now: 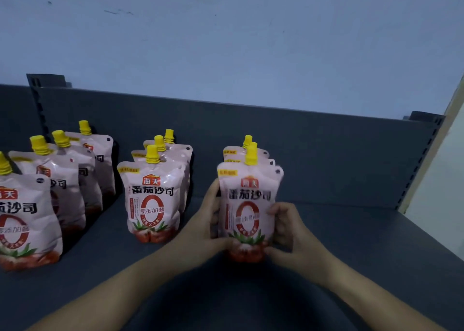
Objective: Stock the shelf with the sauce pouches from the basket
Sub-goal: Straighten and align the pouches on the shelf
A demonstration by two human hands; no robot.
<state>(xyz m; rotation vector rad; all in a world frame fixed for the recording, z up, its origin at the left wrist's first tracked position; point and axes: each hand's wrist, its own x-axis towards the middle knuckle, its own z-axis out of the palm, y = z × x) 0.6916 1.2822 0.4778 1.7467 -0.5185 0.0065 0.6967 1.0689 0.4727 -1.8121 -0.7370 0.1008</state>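
Steadying front sauce pouch (248,205) upright on shelf (351,242), left hand (212,217) and right hand (285,226) curl round its sides, apparently squaring it with row (247,152) behind, label facing out; basket unseen.

I am seeing bare shelf (364,250) lying open right of the front pouch (247,205), while the middle row (153,197) and left row (62,177) are blocking the other side.

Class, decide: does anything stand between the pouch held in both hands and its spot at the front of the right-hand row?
Nothing visible does. The left hand and right hand grip the pouch directly, and it is just ahead of the row's two other pouches.
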